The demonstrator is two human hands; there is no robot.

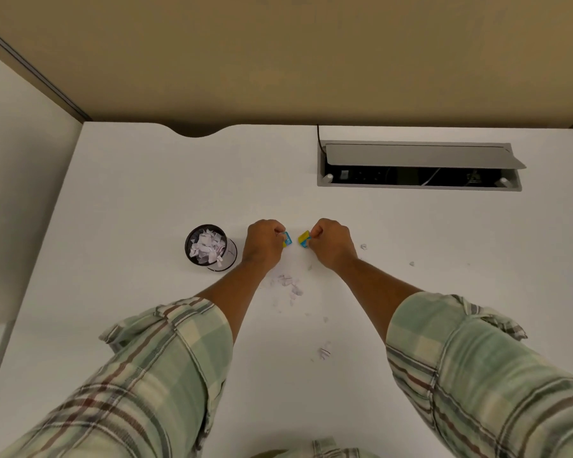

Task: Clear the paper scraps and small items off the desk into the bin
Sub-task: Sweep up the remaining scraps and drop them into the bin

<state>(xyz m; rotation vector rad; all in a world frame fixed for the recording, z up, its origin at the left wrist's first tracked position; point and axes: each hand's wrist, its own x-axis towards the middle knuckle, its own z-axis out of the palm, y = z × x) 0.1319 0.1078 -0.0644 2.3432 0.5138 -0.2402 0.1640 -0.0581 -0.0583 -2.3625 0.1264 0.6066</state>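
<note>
A small black mesh bin [228, 256] stands on the white desk [146, 200], holding several crumpled white paper scraps [207, 247]. Just right of it, my left hand [263, 244] pinches a small blue and yellow piece [287, 239]. My right hand [331, 241] pinches a yellow and blue piece [304, 239]. The two pieces are a short gap apart above the desk. Several pale paper scraps [290, 285] lie on the desk below my hands, and more scraps [325, 352] lie nearer me.
Two tiny scraps lie to the right, one [363, 246] near my right hand and another [412, 264] farther out. An open cable hatch [420, 153] with a dark cable is set into the desk's back right. A tan partition wall rises behind the desk.
</note>
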